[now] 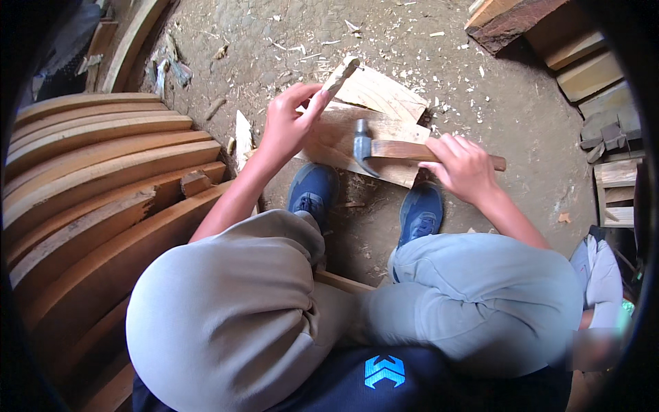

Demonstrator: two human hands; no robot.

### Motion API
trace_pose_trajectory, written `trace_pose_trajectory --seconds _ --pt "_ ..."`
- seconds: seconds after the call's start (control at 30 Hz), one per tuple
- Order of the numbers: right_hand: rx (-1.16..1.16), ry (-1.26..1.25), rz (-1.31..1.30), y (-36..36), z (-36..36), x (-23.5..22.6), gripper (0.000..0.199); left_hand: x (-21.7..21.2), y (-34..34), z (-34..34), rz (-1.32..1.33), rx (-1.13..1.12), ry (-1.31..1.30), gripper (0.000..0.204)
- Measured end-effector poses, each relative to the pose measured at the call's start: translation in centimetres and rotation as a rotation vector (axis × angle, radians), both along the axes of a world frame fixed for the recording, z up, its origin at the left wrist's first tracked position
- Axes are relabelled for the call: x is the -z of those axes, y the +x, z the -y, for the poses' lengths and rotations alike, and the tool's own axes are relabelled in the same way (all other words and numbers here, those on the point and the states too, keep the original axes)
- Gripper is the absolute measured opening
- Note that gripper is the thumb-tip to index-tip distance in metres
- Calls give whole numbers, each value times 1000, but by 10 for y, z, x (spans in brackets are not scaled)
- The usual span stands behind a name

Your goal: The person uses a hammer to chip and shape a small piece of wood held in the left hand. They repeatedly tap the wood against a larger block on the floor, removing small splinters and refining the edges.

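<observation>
My left hand grips a short pale wooden stick and holds it slanted over a flat wooden board on the dirt floor. My right hand is closed around the wooden handle of a claw hammer, whose steel head rests on the board just right of the stick. I am seated with grey-trousered knees apart and both blue shoes planted just below the board. A second pale board lies partly under the first, beyond it.
A stack of long curved wooden planks fills the left side. Wood blocks and offcuts are piled at the upper right. Chips and shavings litter the earth floor. Another person's clothing shows at the right edge.
</observation>
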State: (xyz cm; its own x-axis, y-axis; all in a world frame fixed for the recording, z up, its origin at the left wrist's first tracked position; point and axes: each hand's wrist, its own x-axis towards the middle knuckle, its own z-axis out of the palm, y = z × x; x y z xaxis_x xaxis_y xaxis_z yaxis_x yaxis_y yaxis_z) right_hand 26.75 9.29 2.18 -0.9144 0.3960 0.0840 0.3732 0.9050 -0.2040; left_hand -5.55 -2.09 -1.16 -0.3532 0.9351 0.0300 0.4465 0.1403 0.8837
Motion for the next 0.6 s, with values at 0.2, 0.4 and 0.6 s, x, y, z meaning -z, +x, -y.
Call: trace_pose_trajectory --seconds 0.2,0.4,0.6 --pt "-3 -54 -121 -37 3 10 40 -22 8 -1 307 -41 -118 32" --pt "82 -315 -383 -72 -36 -41 39 -41 20 2 508 127 -253 37" --pt "-52 -394 -544 -88 -41 -38 13 -49 30 2 624 352 -379 43"
